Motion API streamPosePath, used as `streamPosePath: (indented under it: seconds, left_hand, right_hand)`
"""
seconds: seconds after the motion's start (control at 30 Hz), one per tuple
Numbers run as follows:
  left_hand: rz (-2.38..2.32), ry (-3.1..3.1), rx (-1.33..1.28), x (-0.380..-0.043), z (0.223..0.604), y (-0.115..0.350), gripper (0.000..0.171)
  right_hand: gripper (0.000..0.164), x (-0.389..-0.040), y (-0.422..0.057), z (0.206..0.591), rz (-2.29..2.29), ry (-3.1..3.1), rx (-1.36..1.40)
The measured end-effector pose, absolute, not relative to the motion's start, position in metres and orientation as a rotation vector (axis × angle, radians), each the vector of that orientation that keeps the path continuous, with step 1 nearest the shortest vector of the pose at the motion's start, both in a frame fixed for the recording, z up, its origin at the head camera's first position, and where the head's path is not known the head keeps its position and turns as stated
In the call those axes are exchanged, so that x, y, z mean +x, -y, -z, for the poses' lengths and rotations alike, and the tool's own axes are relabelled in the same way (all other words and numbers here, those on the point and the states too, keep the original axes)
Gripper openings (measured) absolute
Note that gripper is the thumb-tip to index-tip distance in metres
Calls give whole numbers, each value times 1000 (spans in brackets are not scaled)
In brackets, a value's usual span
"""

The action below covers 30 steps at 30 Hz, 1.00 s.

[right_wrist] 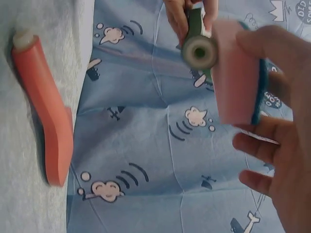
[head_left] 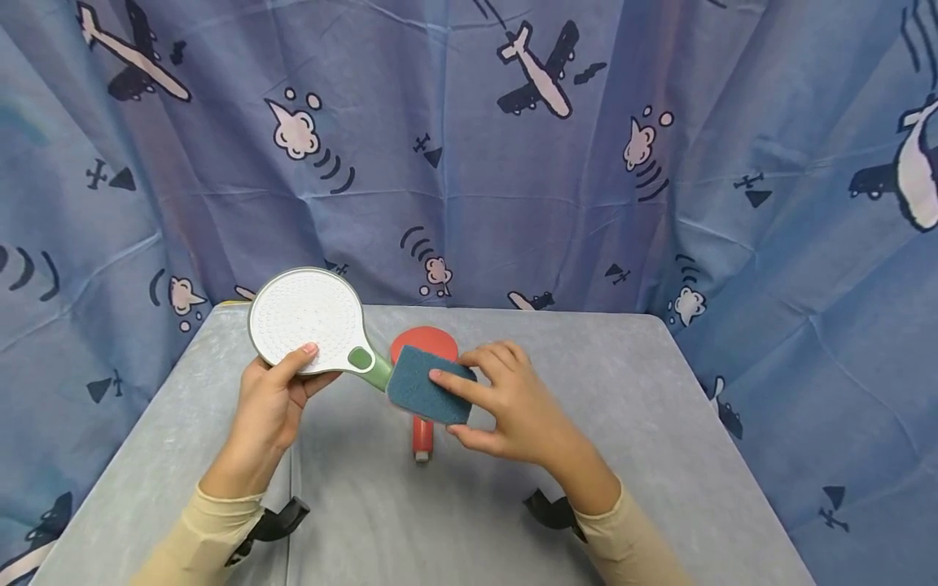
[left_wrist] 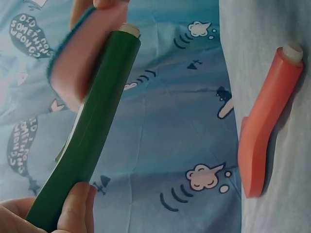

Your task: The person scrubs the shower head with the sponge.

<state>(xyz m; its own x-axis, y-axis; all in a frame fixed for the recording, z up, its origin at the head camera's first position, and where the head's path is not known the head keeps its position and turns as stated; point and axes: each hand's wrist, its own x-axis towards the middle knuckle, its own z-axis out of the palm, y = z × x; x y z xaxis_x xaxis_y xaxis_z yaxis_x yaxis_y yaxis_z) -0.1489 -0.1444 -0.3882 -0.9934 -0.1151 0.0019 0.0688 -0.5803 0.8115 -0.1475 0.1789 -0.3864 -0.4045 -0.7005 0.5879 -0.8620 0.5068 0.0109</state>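
Observation:
A green shower head (head_left: 311, 317) with a round white dotted face is held up above the table by my left hand (head_left: 274, 399). The thumb lies on its white face and the fingers are behind it. My right hand (head_left: 513, 403) grips a sponge (head_left: 428, 384), blue-green on one side and pink on the other. In the head view the sponge covers most of the green handle (left_wrist: 104, 102). The left wrist view shows the sponge's pink side against or very close to that handle. Below them a red shower head (head_left: 422, 435) lies on the table, partly hidden by the sponge.
The grey table (head_left: 623, 423) spreads under both hands. A blue curtain (head_left: 469, 163) printed with planes and clouds hangs behind it and along the sides. Black straps (head_left: 553, 511) are fastened at both wrists.

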Motion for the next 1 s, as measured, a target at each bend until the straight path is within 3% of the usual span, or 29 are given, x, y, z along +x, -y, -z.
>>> streamPosePath:
  seconds: [0.27,0.53,0.77,1.0]
  left_hand:
    - [2801,1063,-83,-151,388,148,49]
    - [2827,706,-248,-152,390,144,50]
    - [2881,456,-471,-149,393,136,42]
    - [2760,697,-421,-146,392,132,30]
  right_hand:
    - [58,-148,-181,389,-525,2284,970]
    - [55,-143,-170,393,-1010,2416,752]
    - [55,-137,-162,393,-1484,2440,611]
    - [54,-134,-162,387,-1866,2279,496]
